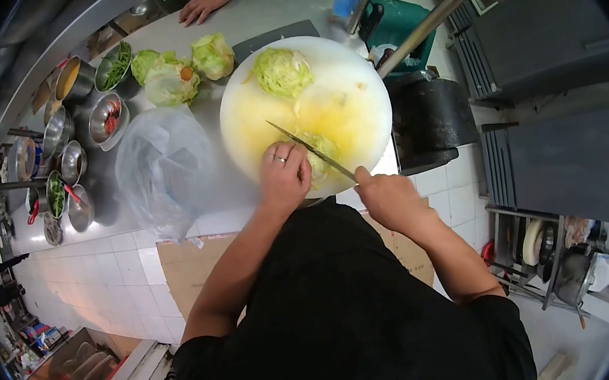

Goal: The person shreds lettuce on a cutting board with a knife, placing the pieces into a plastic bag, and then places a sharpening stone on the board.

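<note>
My right hand (392, 199) is closed around the handle of a kitchen knife (311, 149). Its long blade points up and left across a piece of lettuce (323, 146) at the near side of the round white cutting board (241, 115). Curled against the left of that piece is my left hand (285, 173), with a ring on one finger; the blade passes just beside its fingertips. The hands partly hide the lettuce piece. Farther back on the board lies a larger cut lettuce (283, 72).
Left of the board, a clear plastic bag (165, 167) lies on the metal counter (201, 123). Whole lettuces (171, 81) and metal bowls (108, 118) stand behind it. Another person's hand (204, 5) rests at the far edge. A metal post (425, 29) rises at right.
</note>
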A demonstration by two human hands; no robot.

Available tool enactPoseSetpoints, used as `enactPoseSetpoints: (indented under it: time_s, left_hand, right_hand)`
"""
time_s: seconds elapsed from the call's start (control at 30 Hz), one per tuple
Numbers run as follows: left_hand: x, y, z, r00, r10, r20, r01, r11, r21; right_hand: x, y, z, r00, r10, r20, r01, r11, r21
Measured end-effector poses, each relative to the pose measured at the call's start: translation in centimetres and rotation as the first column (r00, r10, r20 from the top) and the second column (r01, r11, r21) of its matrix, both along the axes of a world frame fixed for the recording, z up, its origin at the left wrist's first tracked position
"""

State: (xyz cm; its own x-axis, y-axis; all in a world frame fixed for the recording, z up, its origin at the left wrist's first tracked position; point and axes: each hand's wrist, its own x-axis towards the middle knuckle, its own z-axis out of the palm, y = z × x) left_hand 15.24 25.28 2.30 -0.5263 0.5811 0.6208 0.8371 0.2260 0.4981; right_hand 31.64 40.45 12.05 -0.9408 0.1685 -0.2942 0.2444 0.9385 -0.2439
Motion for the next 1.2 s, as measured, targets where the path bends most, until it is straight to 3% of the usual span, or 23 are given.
enactPoseSetpoints:
  time_s: [0.1, 0.2, 0.27, 0.37, 0.43, 0.5, 0.57, 0.67, 0.77, 0.87, 1.07, 1.2]
  left_hand:
    - [0.2, -0.1, -0.2, 1.0, -0.001, 0.007, 0.001, 1.0, 0.0]
    - [0.3, -0.1, -0.6, 0.999, 0.019, 0.035, -0.019, 1.0, 0.017]
    - [0.4, -0.6, -0.1, 0.998, 0.022, 0.067, -0.023, 0.999, 0.024]
    - [-0.5, -2.0, 1.5, 0.993, -0.008, 0.119, 0.012, 0.999, -0.033]
    - [-0.9, -2.2, 1.2, 0.968, -0.057, 0.245, 0.066, 0.997, -0.031]
    - [-0.7, -1.9, 1.0, 0.971, -0.051, 0.233, 0.059, 0.998, -0.026]
    - [-0.5, -1.7, 1.0, 0.974, -0.045, 0.224, 0.051, 0.998, -0.024]
    - [-0.4, -1.4, 1.1, 0.981, -0.04, 0.188, 0.046, 0.999, -0.026]
    - [-0.2, -1.2, 1.0, 0.988, -0.026, 0.152, 0.032, 0.999, -0.037]
    - [-0.1, -1.1, 0.7, 0.994, -0.028, 0.11, 0.03, 0.999, -0.022]
    - [-0.2, -1.1, 0.5, 0.993, -0.037, 0.116, 0.041, 0.999, -0.033]
    - [-0.1, -1.1, 0.5, 0.992, -0.033, 0.118, 0.034, 0.999, -0.003]
  right_hand:
    - [0.8, -0.3, 3.9, 1.0, 0.0, 0.003, 0.0, 1.0, -0.004]
    - [1.1, -0.5, 0.7, 0.999, 0.005, 0.036, -0.006, 1.0, 0.009]
    - [0.2, -0.2, -3.1, 0.997, -0.075, -0.013, 0.074, 0.994, -0.08]
    - [0.3, 0.5, -2.4, 0.997, -0.049, -0.051, 0.043, 0.993, -0.112]
    - [0.6, 0.3, -3.0, 0.997, -0.049, -0.062, 0.044, 0.995, -0.091]
    - [0.7, -0.2, -2.6, 0.997, -0.04, -0.073, 0.034, 0.997, -0.07]
    - [0.6, -1.2, 0.4, 0.999, -0.021, -0.046, 0.025, 0.995, 0.095]
    - [1.1, -1.4, 4.7, 0.999, 0.027, -0.018, -0.023, 0.987, 0.158]
    - [1.4, -1.2, 3.7, 0.998, 0.067, -0.015, -0.065, 0.989, 0.136]
    - [0.4, -0.7, -2.9, 1.0, 0.004, -0.026, -0.002, 0.999, 0.046]
    - [0.8, -1.5, 5.4, 0.998, 0.039, 0.043, -0.044, 0.993, 0.11]
    - [0.5, -1.3, -0.6, 1.0, 0.004, 0.022, -0.005, 0.997, 0.079]
